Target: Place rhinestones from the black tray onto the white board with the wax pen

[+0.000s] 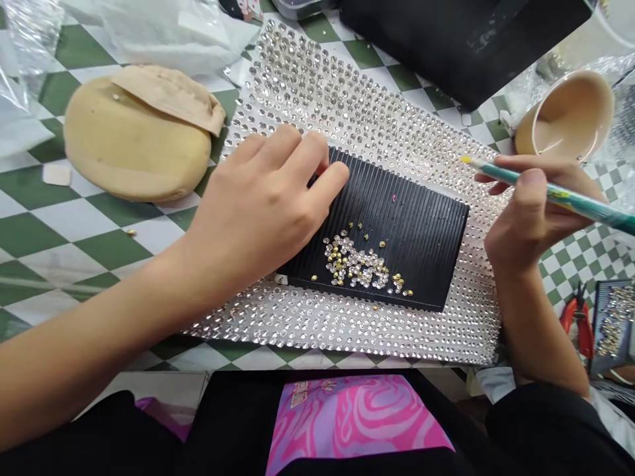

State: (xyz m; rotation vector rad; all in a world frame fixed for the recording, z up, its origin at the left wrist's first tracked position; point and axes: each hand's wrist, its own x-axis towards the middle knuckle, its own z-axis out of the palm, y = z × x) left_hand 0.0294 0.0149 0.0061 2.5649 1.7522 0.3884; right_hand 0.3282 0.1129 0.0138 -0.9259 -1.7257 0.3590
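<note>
My left hand (278, 182) is closed over the upper left end of a black ridged tray (417, 231), fingers curled at its edge; the fingertips are partly hidden. Small rhinestones (364, 264), some clear side up and some gold side up, lie in a loose heap on the tray's lower part. The tray rests on a white sheet (357, 324) covered with rows of clear stones. Off to the right, my right hand (533, 205) grips a teal pencil (575, 197). Its yellow tip points left, over the sheet's right side.
A beige rounded item (133, 145) lies at left on the green-and-white checked tablecloth (74, 261). A black box (461, 39) stands at the back, with a tan cup (565, 119) tilted at right. Red-handled pliers (578, 324) and another tray of stones (615, 324) are at far right.
</note>
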